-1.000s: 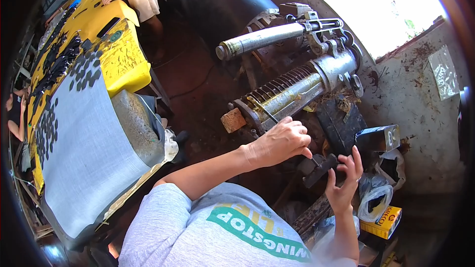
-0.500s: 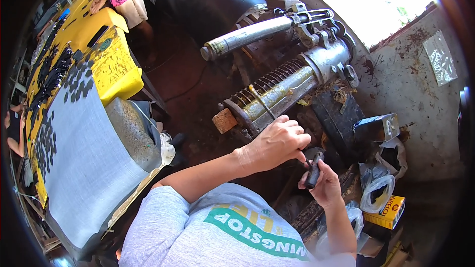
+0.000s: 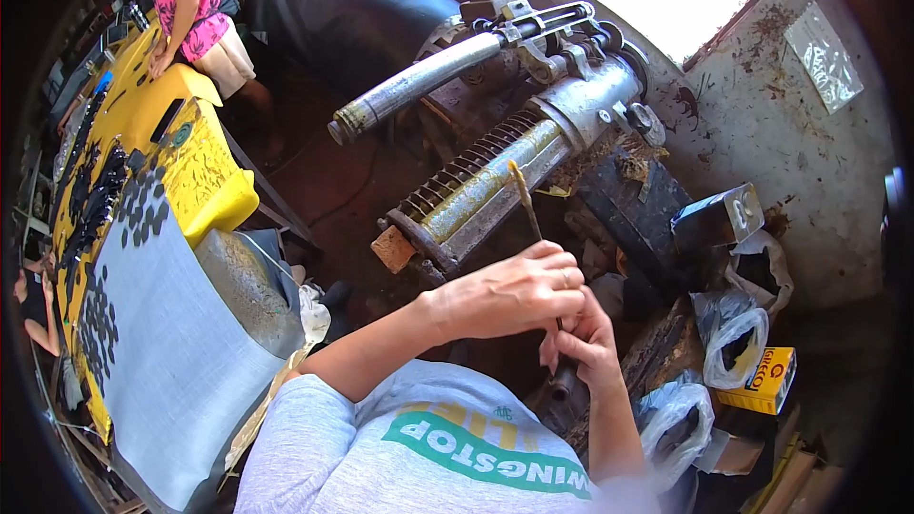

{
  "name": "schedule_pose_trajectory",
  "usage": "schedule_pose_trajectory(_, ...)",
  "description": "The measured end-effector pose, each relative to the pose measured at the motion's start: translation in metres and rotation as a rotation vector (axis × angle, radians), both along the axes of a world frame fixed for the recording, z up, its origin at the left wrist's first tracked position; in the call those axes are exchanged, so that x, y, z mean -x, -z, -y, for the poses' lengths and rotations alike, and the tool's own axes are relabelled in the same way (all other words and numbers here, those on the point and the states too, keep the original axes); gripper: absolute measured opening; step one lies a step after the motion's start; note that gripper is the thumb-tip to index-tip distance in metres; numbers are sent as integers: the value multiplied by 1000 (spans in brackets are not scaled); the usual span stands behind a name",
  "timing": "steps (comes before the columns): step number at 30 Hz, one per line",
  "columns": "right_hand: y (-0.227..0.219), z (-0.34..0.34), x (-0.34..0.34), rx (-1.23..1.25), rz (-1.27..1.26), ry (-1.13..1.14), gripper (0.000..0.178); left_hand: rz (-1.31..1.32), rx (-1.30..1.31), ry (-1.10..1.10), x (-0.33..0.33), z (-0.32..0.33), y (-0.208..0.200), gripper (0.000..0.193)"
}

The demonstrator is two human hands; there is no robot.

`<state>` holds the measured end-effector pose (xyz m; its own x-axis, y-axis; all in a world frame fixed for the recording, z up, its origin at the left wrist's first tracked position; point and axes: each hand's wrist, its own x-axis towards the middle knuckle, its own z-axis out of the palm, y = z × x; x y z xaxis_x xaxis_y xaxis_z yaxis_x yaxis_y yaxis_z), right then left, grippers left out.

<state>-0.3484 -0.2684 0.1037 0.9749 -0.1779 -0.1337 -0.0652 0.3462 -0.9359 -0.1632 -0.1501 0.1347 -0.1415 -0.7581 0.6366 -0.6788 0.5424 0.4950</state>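
Note:
My left hand (image 3: 509, 295) is closed around a thin stick (image 3: 526, 200), whose far end is coated yellow-brown and points up toward the machine. The stick's lower end passes under my fingers toward my right hand (image 3: 592, 338), which sits close against the left. My right hand is closed on a dark metal cylinder (image 3: 564, 381), partly hidden by its fingers. Just beyond my hands lies a greasy metal machine (image 3: 495, 176) with a coil spring, a long roller-like bar (image 3: 419, 86) and a wooden block (image 3: 392, 249) at its near end.
On the left, a yellow-covered table (image 3: 181, 86) carries grey sheet material (image 3: 190, 352) and dark hexagonal pieces (image 3: 143, 209). A person (image 3: 186, 0) stands at its far end. To the right are a metal can (image 3: 719, 219), plastic bags (image 3: 733, 333) and a yellow box (image 3: 762, 381).
My right hand has come up and left against my left hand, and the dark cylinder has shifted down and left. The stick is steeper; the whole view has shifted.

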Motion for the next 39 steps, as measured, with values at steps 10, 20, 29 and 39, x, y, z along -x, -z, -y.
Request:
schedule_pose_trajectory(10, -30, -24, -37, 1650, 59, 121, 20, 170, -82, -236, -9, -17, 5, 19)
schedule_pose_trajectory(20, -18, -6, -44, 1180, 33, 257, 37, -179, -168, -155, 21, -75, 11, 13)
schedule_pose_trajectory(29, -10, 4, -47, 1471, -15, 251, 14, -500, -600, -1078, -56, -207, 78, 9)
schedule_pose_trajectory(39, -26, -8, -51, 1175, -145, 268, 32, -339, -335, -1564, -99, -284, 180, 17)
